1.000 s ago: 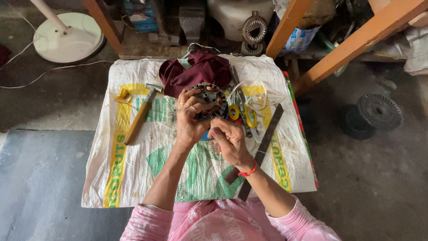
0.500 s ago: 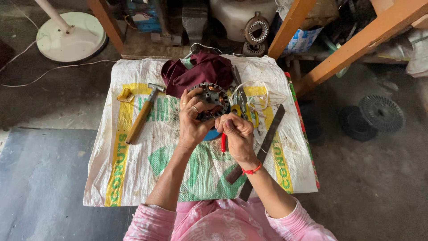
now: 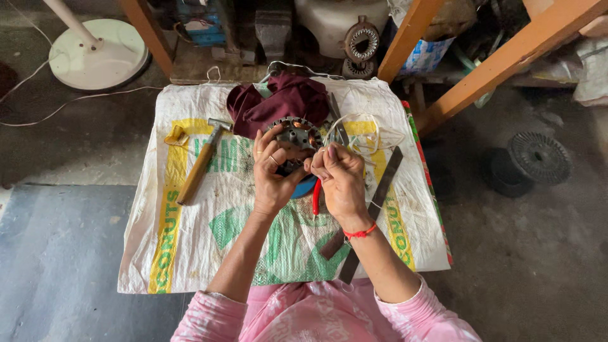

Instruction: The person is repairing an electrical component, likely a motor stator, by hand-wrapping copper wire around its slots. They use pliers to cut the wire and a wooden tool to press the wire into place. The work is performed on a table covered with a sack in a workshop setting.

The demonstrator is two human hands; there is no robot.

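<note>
My left hand (image 3: 271,174) grips a round metal motor stator (image 3: 296,138) with copper windings, held up over the white woven sack (image 3: 190,247) spread on the floor. My right hand (image 3: 341,177) is closed on a red-handled tool (image 3: 316,197), its working end pressed at the stator's right side. A red thread band circles my right wrist. A blue round object (image 3: 306,187) peeks out beneath my hands. White wire (image 3: 367,136) loops off to the right of the stator.
A wooden-handled hammer (image 3: 197,166) lies at the left of the sack, a maroon cloth (image 3: 285,101) at its far edge, a long flat metal bar (image 3: 370,212) on the right. A white fan base (image 3: 95,54), orange wooden legs (image 3: 506,54) and a dark wire spool (image 3: 538,157) surround the sack.
My right hand has closed in against the stator's right side, and the red tool handle now shows below it. The left hand keeps holding the stator in much the same place.
</note>
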